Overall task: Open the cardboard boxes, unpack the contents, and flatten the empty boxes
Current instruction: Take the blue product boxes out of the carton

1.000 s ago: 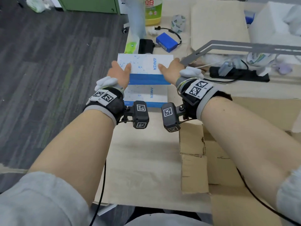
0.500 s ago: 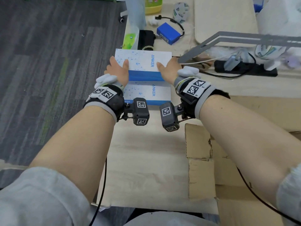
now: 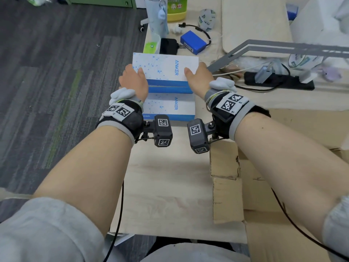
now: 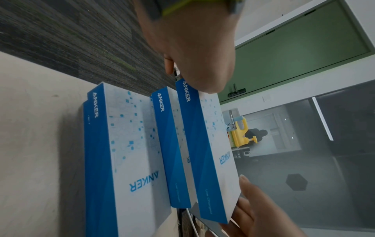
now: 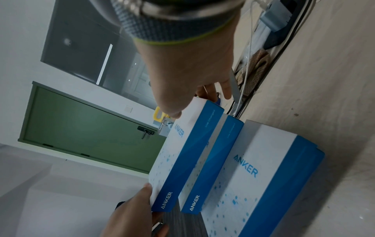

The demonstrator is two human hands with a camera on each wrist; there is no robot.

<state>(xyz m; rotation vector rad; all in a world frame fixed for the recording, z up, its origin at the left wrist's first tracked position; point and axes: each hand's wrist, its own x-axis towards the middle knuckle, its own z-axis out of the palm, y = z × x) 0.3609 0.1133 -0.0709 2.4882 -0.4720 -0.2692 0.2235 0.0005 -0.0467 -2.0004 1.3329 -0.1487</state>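
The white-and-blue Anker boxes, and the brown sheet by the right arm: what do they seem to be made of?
Anker boxes: apparently thin printed paperboard with a smooth finish, judging by the crisp edges and sharp printing. Brown sheet: corrugated cardboard, matte and raw, with ragged torn edges and fold creases.

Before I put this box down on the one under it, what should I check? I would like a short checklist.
1. Left hand grips one end of the top box: ok.
2. Right hand grips the other end: ok.
3. Top box lined up over the lower box: ok; a gap shows between them.
4. Fingers clear of that gap: cannot tell.
5. Near stack out of the path: ok.
6. Room between the top box and the black item behind it: cannot tell.
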